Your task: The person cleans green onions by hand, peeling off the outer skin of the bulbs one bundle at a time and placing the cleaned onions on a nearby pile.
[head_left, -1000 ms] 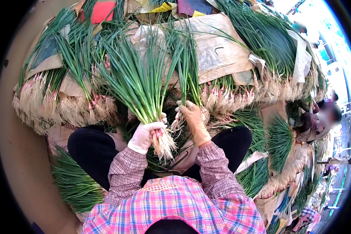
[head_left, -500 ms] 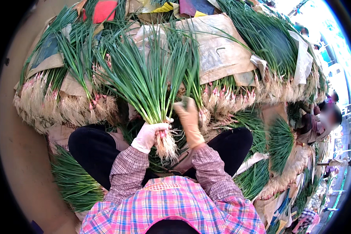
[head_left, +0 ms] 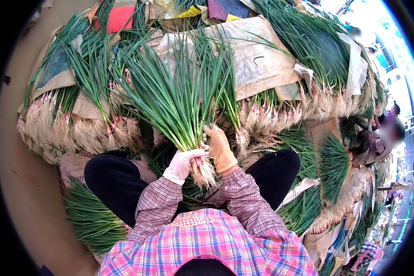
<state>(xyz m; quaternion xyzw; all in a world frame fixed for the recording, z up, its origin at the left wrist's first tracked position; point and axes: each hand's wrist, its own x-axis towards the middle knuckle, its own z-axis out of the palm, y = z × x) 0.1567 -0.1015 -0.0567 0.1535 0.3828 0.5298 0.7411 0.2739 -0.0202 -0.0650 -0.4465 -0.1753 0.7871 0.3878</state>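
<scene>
A full bunch of spring onions (head_left: 181,108) stands fanned in front of me, green leaves pointing away and pink bulbs with pale roots toward my lap. Wrapped round its lower stalks, just above the bulbs, is my left hand (head_left: 185,163) in a whitish glove. My right hand (head_left: 221,149), in a tan-orange glove, presses against the right side of the same stalks with bent fingers; its fingertips are partly hidden by the bunch. A smaller clump of spring onions (head_left: 232,108) lies just beyond the right hand, roots toward me.
Long heaps of spring onions (head_left: 308,50) line the far side, partly covered by brown paper sheets (head_left: 253,55). More bundles (head_left: 94,216) lie left of my crossed legs, and others (head_left: 333,168) at the right. A co-worker (head_left: 377,142) sits at far right.
My right hand has come down and inward from a blurred position above, and now rests against the stalks. The bunch and my left hand have shifted slightly right.
</scene>
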